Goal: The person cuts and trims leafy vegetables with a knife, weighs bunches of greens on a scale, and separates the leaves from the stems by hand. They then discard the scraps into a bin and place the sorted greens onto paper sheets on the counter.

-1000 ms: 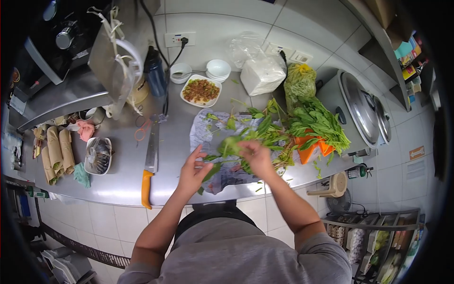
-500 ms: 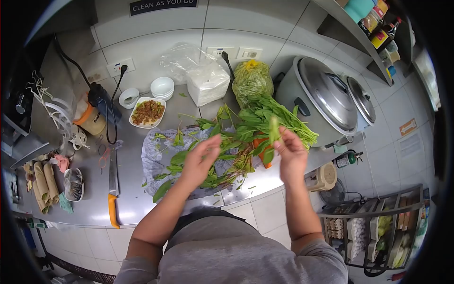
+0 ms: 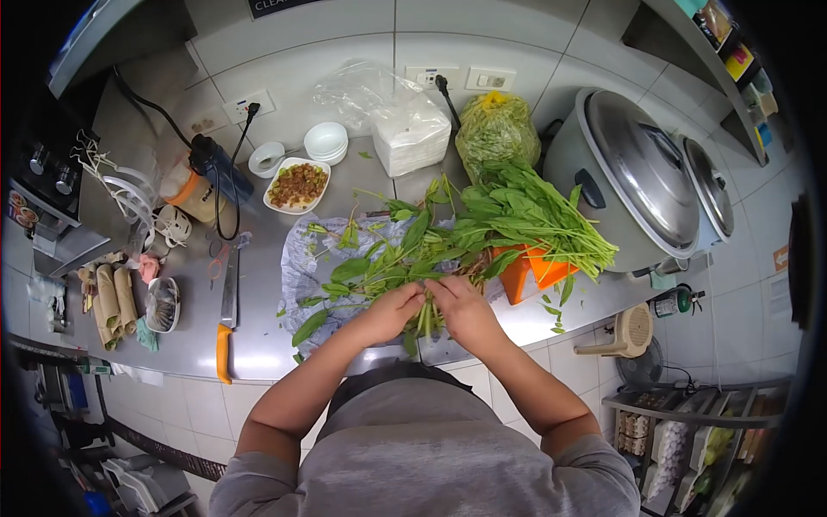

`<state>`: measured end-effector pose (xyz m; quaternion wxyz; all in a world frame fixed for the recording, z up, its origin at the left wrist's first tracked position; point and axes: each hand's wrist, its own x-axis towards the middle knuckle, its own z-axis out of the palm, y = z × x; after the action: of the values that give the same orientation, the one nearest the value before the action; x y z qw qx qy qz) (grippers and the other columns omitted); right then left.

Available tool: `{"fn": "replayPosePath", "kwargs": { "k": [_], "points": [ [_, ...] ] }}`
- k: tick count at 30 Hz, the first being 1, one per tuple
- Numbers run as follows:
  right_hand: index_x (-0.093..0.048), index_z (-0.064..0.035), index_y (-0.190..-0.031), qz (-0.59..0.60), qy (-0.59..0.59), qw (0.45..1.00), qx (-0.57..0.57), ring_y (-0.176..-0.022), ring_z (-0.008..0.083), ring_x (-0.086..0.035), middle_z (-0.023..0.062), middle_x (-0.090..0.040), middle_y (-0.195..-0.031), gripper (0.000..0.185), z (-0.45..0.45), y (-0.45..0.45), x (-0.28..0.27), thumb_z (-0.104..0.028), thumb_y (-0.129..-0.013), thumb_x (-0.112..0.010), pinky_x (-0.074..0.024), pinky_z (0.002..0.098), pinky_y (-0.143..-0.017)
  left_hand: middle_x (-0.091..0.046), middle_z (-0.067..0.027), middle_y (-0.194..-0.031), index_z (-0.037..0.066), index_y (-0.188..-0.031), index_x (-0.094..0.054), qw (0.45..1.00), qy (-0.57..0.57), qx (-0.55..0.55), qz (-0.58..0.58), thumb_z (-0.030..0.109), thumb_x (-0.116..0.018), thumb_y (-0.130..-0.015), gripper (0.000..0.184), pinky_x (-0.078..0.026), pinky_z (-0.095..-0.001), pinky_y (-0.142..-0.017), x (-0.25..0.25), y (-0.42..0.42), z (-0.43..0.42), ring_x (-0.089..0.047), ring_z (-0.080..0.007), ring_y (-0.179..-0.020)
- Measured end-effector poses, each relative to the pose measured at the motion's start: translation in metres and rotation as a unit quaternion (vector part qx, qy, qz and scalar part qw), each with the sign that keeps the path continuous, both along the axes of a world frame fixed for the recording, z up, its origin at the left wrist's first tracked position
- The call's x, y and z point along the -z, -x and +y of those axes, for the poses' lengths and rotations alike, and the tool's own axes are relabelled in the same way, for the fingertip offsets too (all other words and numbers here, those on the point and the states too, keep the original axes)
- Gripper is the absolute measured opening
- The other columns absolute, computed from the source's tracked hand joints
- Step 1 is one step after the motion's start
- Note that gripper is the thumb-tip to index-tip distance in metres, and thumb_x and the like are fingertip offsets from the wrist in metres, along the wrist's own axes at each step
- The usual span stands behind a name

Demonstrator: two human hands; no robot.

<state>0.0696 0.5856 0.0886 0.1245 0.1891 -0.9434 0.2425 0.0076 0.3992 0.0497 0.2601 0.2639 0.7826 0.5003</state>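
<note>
At the far left of the steel counter (image 3: 194,349) I see brown paper-wrapped rolls (image 3: 126,295) lying side by side, with a teal cloth (image 3: 147,336) just to their right and a white tub (image 3: 178,308) of something dark beside it. Next comes a kitchen knife (image 3: 225,351), its orange handle toward the near edge and its blade pointing away. Farther back a dark blue bottle (image 3: 222,171) leans near the wall, then a white dish (image 3: 274,201) of chopped brown and green food, with stacked white bowls (image 3: 326,142) behind it.

In the middle, a crumpled newspaper (image 3: 297,250) lies under loose leafy greens (image 3: 349,269). Over its near part the left hand (image 3: 392,312) is curled nearly closed, fingertips pinching green stems (image 3: 426,320). The stems point down toward the person, between the two hands. The right hand (image 3: 465,310) meets the left from the other side, fingers bent over the same stems; exactly how each finger grips is hidden from me.

Behind the hands stands a plastic-wrapped white stack (image 3: 413,145), and right of that a knotted bag (image 3: 495,138) of cut greens. A fuller leafy bunch (image 3: 525,202) rests partly over an orange container (image 3: 517,277), near a big grey pot (image 3: 564,164) with a metal lid at the far right.
</note>
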Motion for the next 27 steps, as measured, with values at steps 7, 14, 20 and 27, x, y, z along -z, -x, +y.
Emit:
{"fn": "replayPosePath", "kwargs": {
  "k": [7,14,20,27],
  "points": [
    [-0.059,-0.0024,-0.098,-0.056,-0.076,0.995,-0.036,-0.094,0.0317,-0.059,0.0137,-0.06,-0.097,0.018,-0.026,0.021,0.018,-0.01,-0.082,-0.056,-0.0472,0.0401,-0.087,-0.066,-0.0135,-0.086,-0.002,-0.101,-0.055,0.994,0.103,0.038,0.014,0.032,-0.051,-0.101,0.034,-0.051,-0.043,-0.072,-0.008,0.01,-0.022,-0.067,-0.0286,-0.082],
    [-0.06,-0.0026,-0.094,0.004,-0.017,0.996,-0.089,-0.092,0.0321,-0.058,0.0135,-0.06,-0.09,0.014,-0.043,0.028,0.001,-0.008,-0.081,-0.059,-0.048,0.0395,-0.081,-0.047,0.0006,-0.067,0.007,-0.088,-0.052,0.984,-0.067,-0.008,-0.163,0.038,-0.046,-0.103,0.034,-0.036,-0.027,-0.049,-0.005,0.012,-0.056,-0.045,-0.0111,-0.055],
    [-0.061,-0.0007,-0.11,0.058,0.1,0.991,0.074,-0.089,0.0373,-0.059,0.0158,-0.064,-0.102,0.031,-0.043,0.042,0.009,-0.006,-0.081,-0.07,-0.0487,0.0446,-0.079,-0.043,0.0032,-0.066,0.006,-0.104,-0.055,0.903,-0.212,-0.169,-0.332,0.05,-0.038,-0.103,0.048,-0.03,-0.0242,-0.049,0.023,0.02,-0.087,-0.035,-0.0089,-0.053],
    [-0.068,-0.0055,-0.105,-0.085,0.275,0.957,0.015,-0.087,0.0269,-0.064,0.0115,-0.068,-0.096,0.026,-0.057,0.021,-0.029,-0.007,-0.08,-0.074,-0.0514,0.0354,-0.078,-0.052,-0.0021,-0.074,0.016,-0.157,-0.013,0.961,-0.172,-0.01,-0.218,0.072,-0.02,-0.095,0.084,-0.035,-0.0223,-0.055,-0.037,0.014,-0.041,-0.044,-0.0095,-0.06]
  ]
}}
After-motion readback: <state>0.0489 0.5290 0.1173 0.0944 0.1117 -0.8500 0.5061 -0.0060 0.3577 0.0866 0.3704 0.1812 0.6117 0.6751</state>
